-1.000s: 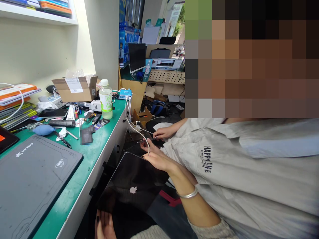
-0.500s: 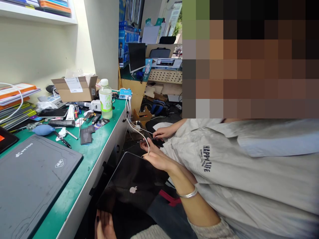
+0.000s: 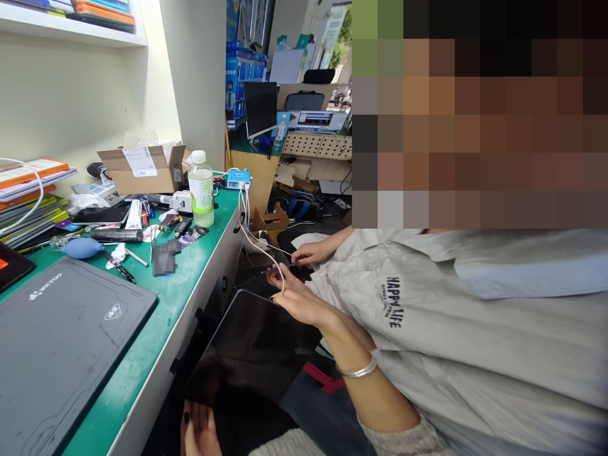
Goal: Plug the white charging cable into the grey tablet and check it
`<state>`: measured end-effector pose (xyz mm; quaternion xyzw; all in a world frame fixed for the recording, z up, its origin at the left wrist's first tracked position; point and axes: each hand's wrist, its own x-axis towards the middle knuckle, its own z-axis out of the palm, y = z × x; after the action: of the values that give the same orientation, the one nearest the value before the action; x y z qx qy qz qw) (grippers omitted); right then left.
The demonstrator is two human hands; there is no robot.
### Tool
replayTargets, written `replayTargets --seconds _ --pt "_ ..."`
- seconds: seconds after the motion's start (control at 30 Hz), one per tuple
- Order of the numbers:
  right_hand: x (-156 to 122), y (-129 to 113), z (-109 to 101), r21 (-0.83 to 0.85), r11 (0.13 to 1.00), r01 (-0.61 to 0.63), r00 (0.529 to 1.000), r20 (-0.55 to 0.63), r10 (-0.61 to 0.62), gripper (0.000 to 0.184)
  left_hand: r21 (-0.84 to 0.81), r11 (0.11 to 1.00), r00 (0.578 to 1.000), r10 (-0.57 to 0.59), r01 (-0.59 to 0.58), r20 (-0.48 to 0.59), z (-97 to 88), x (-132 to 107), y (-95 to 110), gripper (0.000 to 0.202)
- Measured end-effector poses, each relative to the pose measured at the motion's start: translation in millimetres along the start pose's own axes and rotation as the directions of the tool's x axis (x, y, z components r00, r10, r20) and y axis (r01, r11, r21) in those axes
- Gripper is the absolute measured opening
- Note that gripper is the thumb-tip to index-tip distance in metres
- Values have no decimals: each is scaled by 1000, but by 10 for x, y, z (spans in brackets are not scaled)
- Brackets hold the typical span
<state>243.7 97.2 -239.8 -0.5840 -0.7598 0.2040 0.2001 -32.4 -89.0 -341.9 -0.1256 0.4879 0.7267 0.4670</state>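
Here, the left hand [image 3: 203, 429] and right hand [image 3: 304, 308] both grip a dark tablet [image 3: 256, 348]

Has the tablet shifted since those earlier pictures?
No. Judged against the green desk, the tablet shows no visible shift either way; only its lit logo has gone.

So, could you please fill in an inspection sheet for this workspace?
Surface: green table, with a closed laptop on it.
Things in hand: tablet, screen dark, held off the table.
Clutter: carton, bottle, blue bulb and small parts beyond the laptop.
Hands: left hand at the tablet's near end, right hand at its far edge; grips partly hidden.
Cables: white cables from the blue charger, one to the right hand, one toward a co-worker's hands.
Surroundings: co-worker close on the right; shelf above the table; monitor behind.
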Motion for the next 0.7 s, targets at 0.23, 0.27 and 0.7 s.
replayTargets --seconds 0.23,0.27,0.7 --pt "15 51 25 0 1000 12 1000 -10 -12 47 17 1000 1000 12 -12 4 -23 23 -24 24" --pt "12 49 23 -3 1000 18 1000 -9 -18 46 18 1000 1000 11 -11 1 -23 25 -24 23" --pt "7 -43 -14 2 1000 -7 1000 0 7 48 10 1000 1000 -1 1 7 -32 32 -15 25"
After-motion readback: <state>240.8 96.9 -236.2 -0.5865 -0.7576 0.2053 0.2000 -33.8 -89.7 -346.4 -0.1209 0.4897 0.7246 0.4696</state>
